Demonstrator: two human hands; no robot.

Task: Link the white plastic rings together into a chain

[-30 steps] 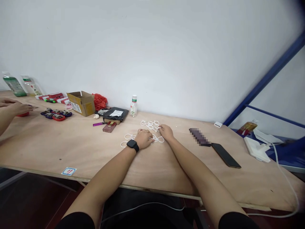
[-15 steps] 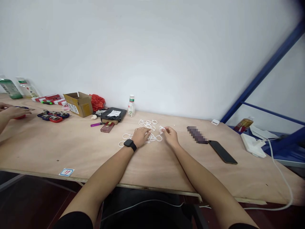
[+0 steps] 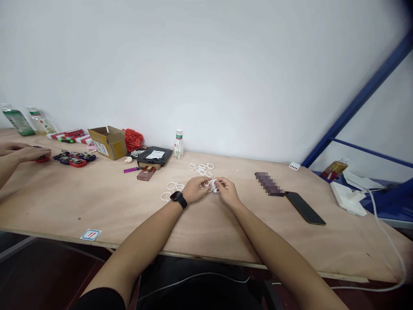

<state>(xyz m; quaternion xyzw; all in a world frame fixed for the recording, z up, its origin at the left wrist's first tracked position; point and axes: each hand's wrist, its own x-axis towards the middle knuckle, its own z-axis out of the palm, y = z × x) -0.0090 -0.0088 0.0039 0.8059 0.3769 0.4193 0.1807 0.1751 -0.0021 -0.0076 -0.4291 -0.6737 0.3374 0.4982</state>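
Just above the table, my right hand (image 3: 228, 190) pinches a white plastic ring (image 3: 214, 186), which looks like a curtain ring with a small eyelet. Close against it on the left is my left hand (image 3: 195, 189), wearing a black watch, its fingertips closed on white ring parts. My fingers partly hide these rings, so how they join cannot be made out. Several similar rings (image 3: 171, 185) lie left of my left hand, partly behind the wrist. Beyond my hands, another loose group of white rings (image 3: 210, 166) rests on the table.
On the wooden table (image 3: 206, 232), a maroon pack (image 3: 146, 173), black parcel (image 3: 155, 155), cardboard box (image 3: 111, 144) and small bottle (image 3: 178, 144) stand left and back. A phone (image 3: 305, 208) and power strip (image 3: 346, 198) lie right. Another person's hands (image 3: 29, 153) handle red-and-blue items (image 3: 75, 159) at far left.
My right hand has brought its ring left and nearer to me, up to my left hand. My left fingers, spread over the rings before, are now closed at the ring parts.
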